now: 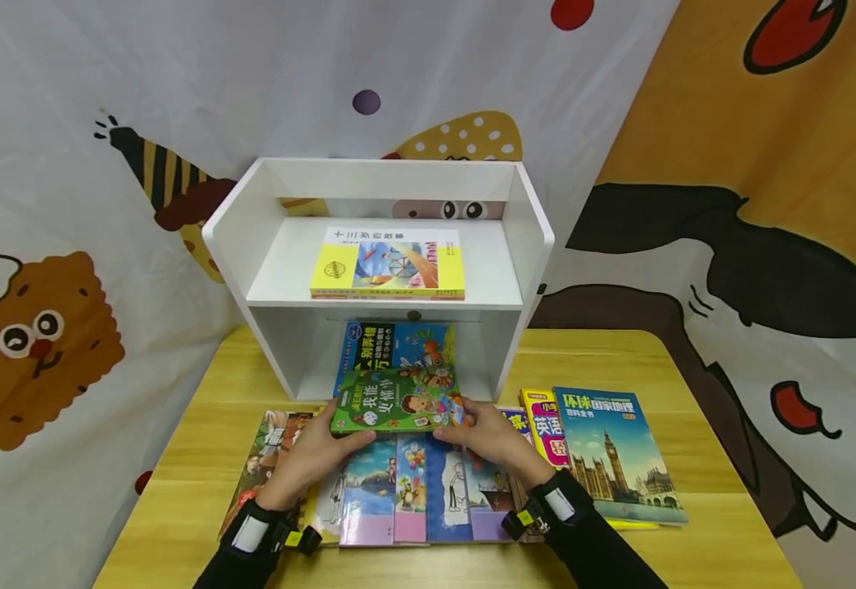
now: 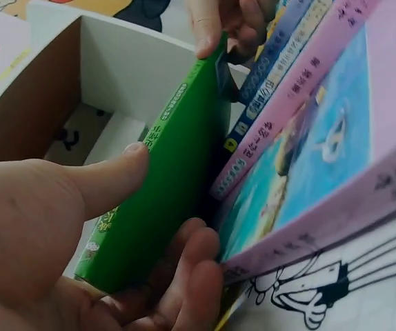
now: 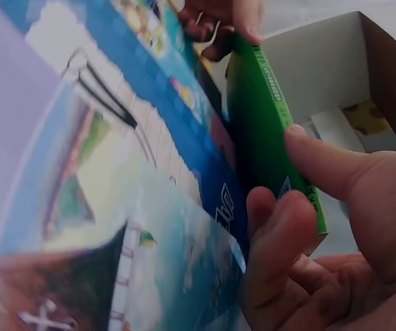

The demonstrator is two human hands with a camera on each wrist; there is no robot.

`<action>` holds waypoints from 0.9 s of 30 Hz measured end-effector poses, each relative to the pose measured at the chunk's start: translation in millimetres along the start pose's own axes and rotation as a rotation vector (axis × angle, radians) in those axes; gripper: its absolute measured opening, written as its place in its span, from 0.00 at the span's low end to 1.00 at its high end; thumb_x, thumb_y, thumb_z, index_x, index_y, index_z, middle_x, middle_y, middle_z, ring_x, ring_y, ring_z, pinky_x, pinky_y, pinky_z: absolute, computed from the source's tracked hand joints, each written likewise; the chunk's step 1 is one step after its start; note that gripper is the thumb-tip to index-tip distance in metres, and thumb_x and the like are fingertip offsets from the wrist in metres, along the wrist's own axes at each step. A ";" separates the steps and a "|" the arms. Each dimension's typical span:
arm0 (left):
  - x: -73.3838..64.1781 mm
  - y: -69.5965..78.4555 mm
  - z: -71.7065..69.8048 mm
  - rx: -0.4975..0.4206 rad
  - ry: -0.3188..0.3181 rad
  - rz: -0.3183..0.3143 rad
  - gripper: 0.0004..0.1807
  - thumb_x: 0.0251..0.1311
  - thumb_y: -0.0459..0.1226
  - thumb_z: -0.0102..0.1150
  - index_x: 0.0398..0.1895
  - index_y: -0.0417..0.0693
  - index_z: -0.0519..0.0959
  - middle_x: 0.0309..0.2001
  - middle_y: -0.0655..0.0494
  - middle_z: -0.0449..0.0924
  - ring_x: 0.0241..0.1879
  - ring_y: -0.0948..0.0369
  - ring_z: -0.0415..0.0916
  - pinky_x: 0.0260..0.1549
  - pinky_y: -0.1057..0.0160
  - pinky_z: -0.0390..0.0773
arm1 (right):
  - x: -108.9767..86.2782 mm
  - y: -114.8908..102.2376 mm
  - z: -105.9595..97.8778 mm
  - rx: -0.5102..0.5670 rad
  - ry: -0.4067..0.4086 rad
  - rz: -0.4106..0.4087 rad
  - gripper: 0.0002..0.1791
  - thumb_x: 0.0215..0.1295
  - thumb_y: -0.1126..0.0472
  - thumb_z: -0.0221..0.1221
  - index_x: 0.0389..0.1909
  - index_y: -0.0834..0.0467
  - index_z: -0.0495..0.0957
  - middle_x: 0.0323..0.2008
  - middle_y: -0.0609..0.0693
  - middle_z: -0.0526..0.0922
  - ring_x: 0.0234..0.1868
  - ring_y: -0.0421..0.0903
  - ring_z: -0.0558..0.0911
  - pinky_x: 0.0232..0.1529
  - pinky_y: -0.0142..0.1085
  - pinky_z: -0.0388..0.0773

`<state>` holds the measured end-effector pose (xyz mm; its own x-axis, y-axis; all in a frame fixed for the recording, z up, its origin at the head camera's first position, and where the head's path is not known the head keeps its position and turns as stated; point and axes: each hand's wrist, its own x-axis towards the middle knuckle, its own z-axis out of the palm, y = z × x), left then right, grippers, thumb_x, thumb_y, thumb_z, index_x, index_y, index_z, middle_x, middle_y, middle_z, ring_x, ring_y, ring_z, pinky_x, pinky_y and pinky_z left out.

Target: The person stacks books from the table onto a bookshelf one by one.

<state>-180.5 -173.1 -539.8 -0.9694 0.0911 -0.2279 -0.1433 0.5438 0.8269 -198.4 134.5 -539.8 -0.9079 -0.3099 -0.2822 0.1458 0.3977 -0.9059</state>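
Both hands hold a green picture book [image 1: 398,401] by its two ends, just in front of the shelf's lower compartment. My left hand [image 1: 312,460] grips the left end, and my right hand [image 1: 497,442] grips the right end. Each thumb lies along the near edge, while fingers curl under the book, as the left wrist view shows with the green cover [image 2: 167,193]. Behind it, a blue book [image 1: 421,337] lies flat in the lower compartment, partly covered by the green one in the head view. Several pastel-coloured books [image 1: 369,499] lie on the table under the hands.
A white two-level shelf [image 1: 273,286] stands at the back of the wooden table [image 1: 693,458]. Yellow-covered books [image 1: 398,266] lie on its upper level. To the right, a book with a clock tower [image 1: 615,450] overlaps others. A patterned cloth hangs behind.
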 end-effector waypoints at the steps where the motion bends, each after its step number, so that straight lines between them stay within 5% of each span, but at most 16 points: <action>1: 1.0 -1.3 -0.2 0.025 0.010 -0.007 0.64 0.39 0.69 0.61 0.74 0.50 0.43 0.69 0.41 0.55 0.62 0.46 0.59 0.57 0.39 0.65 | 0.5 -0.9 0.7 -0.026 0.013 0.006 0.37 0.48 0.39 0.66 0.60 0.45 0.68 0.23 0.58 0.80 0.11 0.49 0.70 0.09 0.40 0.68; 4: 5.6 -4.0 -0.9 0.102 0.047 0.003 0.63 0.39 0.71 0.58 0.73 0.49 0.46 0.67 0.42 0.59 0.60 0.46 0.63 0.53 0.39 0.68 | 2.7 -1.8 2.1 -0.090 0.048 0.015 0.40 0.49 0.36 0.64 0.62 0.46 0.66 0.16 0.52 0.75 0.08 0.47 0.67 0.08 0.38 0.64; 7: 11.2 -5.4 -0.5 0.179 0.100 0.021 0.58 0.39 0.72 0.57 0.71 0.52 0.54 0.54 0.46 0.74 0.44 0.51 0.74 0.38 0.48 0.76 | 6.5 -1.1 2.5 -0.163 0.073 0.009 0.40 0.50 0.36 0.63 0.63 0.47 0.66 0.11 0.49 0.70 0.06 0.46 0.64 0.05 0.37 0.62; 12: 17.6 -6.2 0.3 0.264 0.160 0.068 0.44 0.42 0.69 0.58 0.61 0.56 0.68 0.35 0.53 0.79 0.25 0.59 0.72 0.19 0.59 0.69 | 14.2 -2.1 0.0 -0.295 0.102 -0.023 0.36 0.53 0.38 0.62 0.61 0.50 0.68 0.16 0.48 0.72 0.09 0.45 0.68 0.07 0.36 0.66; 16: 21.7 -6.9 -0.5 0.306 0.195 0.086 0.41 0.44 0.69 0.57 0.58 0.57 0.70 0.38 0.53 0.79 0.27 0.60 0.72 0.20 0.61 0.70 | 20.1 -5.0 -1.3 -0.361 0.114 -0.035 0.34 0.54 0.38 0.62 0.60 0.49 0.69 0.24 0.47 0.78 0.19 0.45 0.74 0.17 0.38 0.70; 20: 26.7 -8.3 -2.2 0.343 0.188 0.070 0.50 0.44 0.71 0.54 0.66 0.50 0.64 0.32 0.48 0.80 0.22 0.58 0.72 0.15 0.59 0.68 | 25.8 -8.2 -1.4 -0.406 0.115 -0.037 0.31 0.54 0.38 0.61 0.57 0.49 0.72 0.34 0.45 0.81 0.31 0.43 0.76 0.31 0.41 0.74; 27: 34.2 -11.7 -1.2 0.439 0.220 0.110 0.50 0.44 0.73 0.51 0.63 0.49 0.65 0.36 0.45 0.80 0.19 0.60 0.71 0.13 0.59 0.67 | 34.8 -11.7 -1.5 -0.510 0.165 -0.035 0.29 0.54 0.40 0.63 0.52 0.53 0.76 0.36 0.48 0.82 0.32 0.42 0.77 0.37 0.44 0.76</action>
<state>-212.2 -177.4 -556.6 -0.9999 0.0149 0.0011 0.0132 0.8448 0.5349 -232.3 120.4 -538.5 -0.9646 -0.2069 -0.1635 -0.0580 0.7712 -0.6339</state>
